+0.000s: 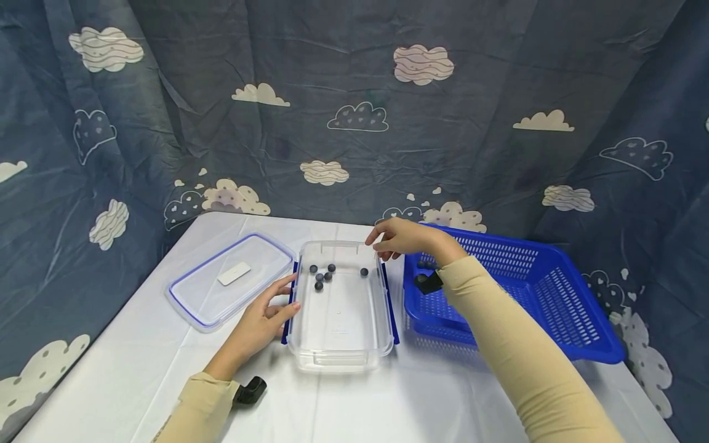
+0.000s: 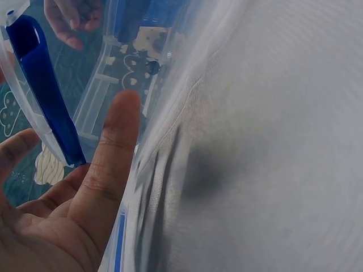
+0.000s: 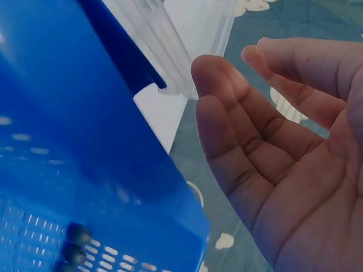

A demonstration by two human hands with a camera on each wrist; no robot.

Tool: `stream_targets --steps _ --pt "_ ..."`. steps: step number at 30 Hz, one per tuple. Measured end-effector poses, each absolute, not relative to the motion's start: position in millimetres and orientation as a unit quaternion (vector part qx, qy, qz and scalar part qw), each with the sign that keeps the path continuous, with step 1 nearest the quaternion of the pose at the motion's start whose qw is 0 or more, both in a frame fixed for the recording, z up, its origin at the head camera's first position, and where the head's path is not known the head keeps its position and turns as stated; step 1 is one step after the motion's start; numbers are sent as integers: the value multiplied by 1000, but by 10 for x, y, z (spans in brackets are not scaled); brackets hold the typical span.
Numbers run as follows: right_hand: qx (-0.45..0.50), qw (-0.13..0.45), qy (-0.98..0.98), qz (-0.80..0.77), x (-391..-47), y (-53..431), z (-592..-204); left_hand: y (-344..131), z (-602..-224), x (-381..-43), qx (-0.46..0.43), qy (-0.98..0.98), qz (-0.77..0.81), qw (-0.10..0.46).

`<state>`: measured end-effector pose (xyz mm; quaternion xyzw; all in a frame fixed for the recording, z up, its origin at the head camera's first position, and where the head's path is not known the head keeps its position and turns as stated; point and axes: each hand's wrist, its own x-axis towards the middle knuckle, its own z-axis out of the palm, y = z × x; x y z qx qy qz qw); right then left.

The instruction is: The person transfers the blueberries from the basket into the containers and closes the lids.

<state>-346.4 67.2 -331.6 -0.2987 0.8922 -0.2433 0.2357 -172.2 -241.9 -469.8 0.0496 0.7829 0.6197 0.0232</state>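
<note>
A clear plastic container (image 1: 346, 320) with dark blue side latches stands in the middle of the table. Several blueberries (image 1: 319, 278) are grouped at its far left, and one blueberry (image 1: 364, 272) sits apart toward the right. My left hand (image 1: 264, 317) rests at the container's left side, thumb and fingers spread around the blue latch (image 2: 45, 85). Above the container's far right corner hangs my right hand (image 1: 401, 239), fingers loosely bent with nothing between them. More blueberries (image 3: 76, 243) lie in a row in the blue basket (image 3: 113, 153), below that hand.
On the left lies the clear lid (image 1: 266, 258) with a blue seal, a small white rectangular piece (image 1: 234, 273) on it. The perforated basket takes up the right of the white-covered table (image 1: 354, 406). A dark cloud-patterned curtain (image 1: 310, 55) closes off the back and sides.
</note>
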Motion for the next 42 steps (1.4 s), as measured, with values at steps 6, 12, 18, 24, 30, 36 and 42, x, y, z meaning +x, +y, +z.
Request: stream_targets --steps 6,12,18,24,30,36,42 --pt "-299 235 883 -275 -3518 856 -3316 -2417 -4697 -1719 48 781 622 24" --pt "-274 228 883 -304 -3556 1048 -3341 -2418 -4694 -1718 48 782 621 25" --pt "-239 238 867 -366 -3604 1275 -3414 -2420 -4704 -1723 49 781 622 26" --pt "-223 220 860 -403 -3670 1537 -3508 -2422 -4709 -1728 48 781 622 27" --pt "-193 203 872 -402 -3707 1762 -3611 -2434 -4709 -1733 49 782 620 27" --pt "-145 196 889 -387 -3736 1997 -3776 -2429 -4707 -1732 48 782 621 26" --pt "-103 208 900 -370 -3748 2194 -3979 -2433 -4709 -1725 51 781 621 27"
